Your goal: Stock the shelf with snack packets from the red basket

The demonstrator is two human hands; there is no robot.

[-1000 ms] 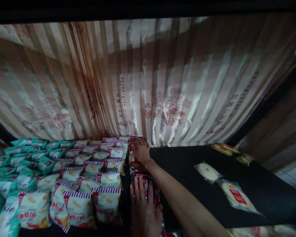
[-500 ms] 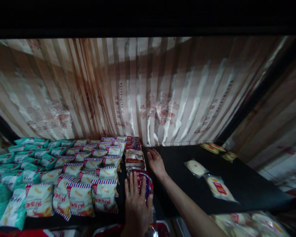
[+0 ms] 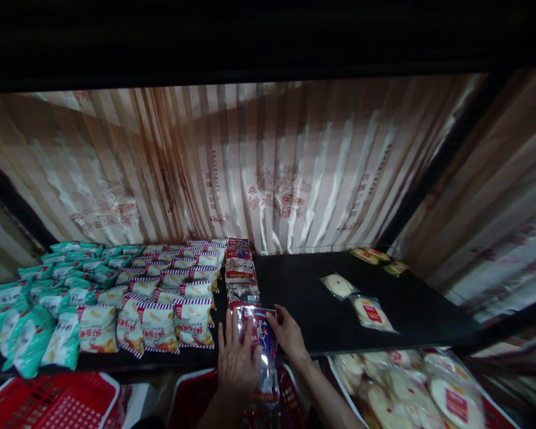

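My left hand (image 3: 237, 360) lies with fingers spread over the left side of a shiny dark red and purple snack packet (image 3: 259, 330) at the shelf's front edge. My right hand (image 3: 290, 338) holds the packet's right edge, its thumb on top. Below them, a clear, glossy part (image 3: 268, 381) hangs past the edge. Behind this packet runs a line of flat dark red and brown packets (image 3: 240, 269) reaching the back. To its left stand rows of white bags with striped tops (image 3: 194, 322), then teal bags (image 3: 31, 333).
On the black shelf (image 3: 295, 283) to the right lie two wrapped round flat breads (image 3: 370, 313) and small yellow packets (image 3: 370, 255). Below are red baskets (image 3: 58, 402), and a container of wrapped flat breads (image 3: 455, 402) at lower right. A striped curtain (image 3: 286, 179) hangs behind.
My right hand has come off the far packets and moved back to the near packet's right edge. My left hand stays on that packet. The view has shifted, showing more of the baskets below.
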